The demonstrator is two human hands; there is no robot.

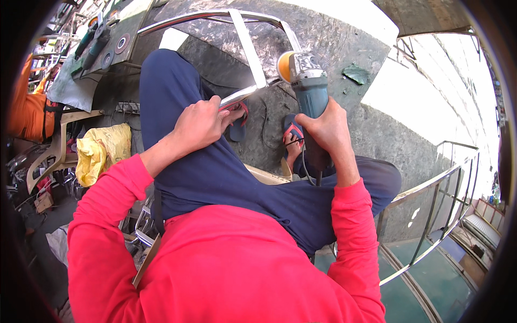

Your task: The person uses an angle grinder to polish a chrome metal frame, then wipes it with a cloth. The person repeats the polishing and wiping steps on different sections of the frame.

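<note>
My left hand is closed around the near end of a shiny metal tube frame, above my left knee. The frame is bent, with a flat crossbar, and stretches away to the far left. My right hand wraps round the body of a teal angle grinder. An orange disc sits at the grinder's head, close beside the frame's corner; whether they touch I cannot tell. A dark power cord hangs from the grinder's rear, by my right leg.
At the far left, a bench holds other grinders and a round disc. A yellow sack rests beside a beige plastic chair. Someone in orange is at the left edge. A metal railing curves along the right.
</note>
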